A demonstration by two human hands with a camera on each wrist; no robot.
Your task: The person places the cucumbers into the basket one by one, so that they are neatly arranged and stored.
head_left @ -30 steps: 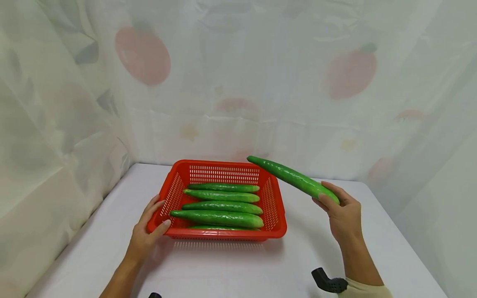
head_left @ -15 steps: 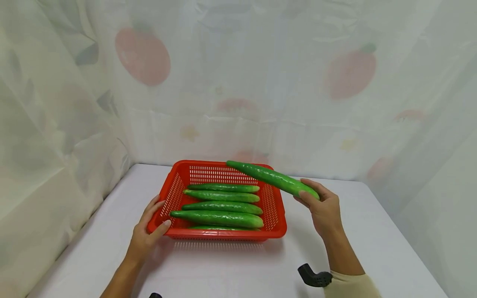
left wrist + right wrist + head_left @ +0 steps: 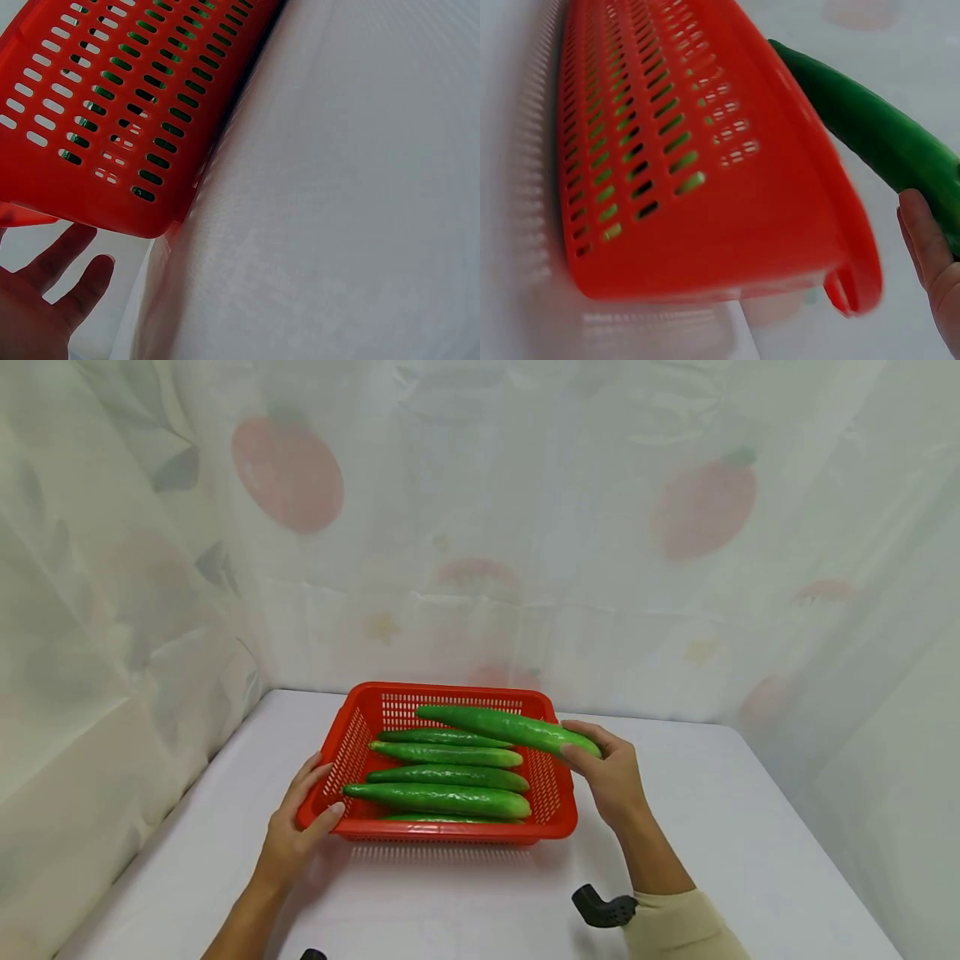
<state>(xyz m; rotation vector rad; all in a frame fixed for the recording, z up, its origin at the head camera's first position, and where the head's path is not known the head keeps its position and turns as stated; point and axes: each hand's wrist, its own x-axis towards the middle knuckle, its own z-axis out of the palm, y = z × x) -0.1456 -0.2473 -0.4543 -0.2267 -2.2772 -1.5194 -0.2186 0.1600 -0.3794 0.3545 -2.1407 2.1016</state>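
My right hand [image 3: 613,781] grips a long green cucumber [image 3: 498,724] by its paler end, thumb on the near side. In the head view the cucumber slants leftward over the back of a red plastic basket [image 3: 442,828]. The right wrist view shows this cucumber [image 3: 877,120] above the basket's rim [image 3: 821,139]. Several more cucumbers [image 3: 438,797] lie side by side inside, the frontmost partly hidden by the front wall. At the basket's left front corner, my left hand [image 3: 288,839] holds the rim with thumb and fingers spread along it.
A white-covered table [image 3: 465,910] bears the basket. Pale curtains printed with fruit [image 3: 480,527] hang behind and along the left side [image 3: 97,693]. A black wrist mount [image 3: 603,910] sticks out beside the right sleeve.
My right hand has carried its cucumber leftward and a little down, from right of the basket to over its back part. The left hand and basket have stayed in place.
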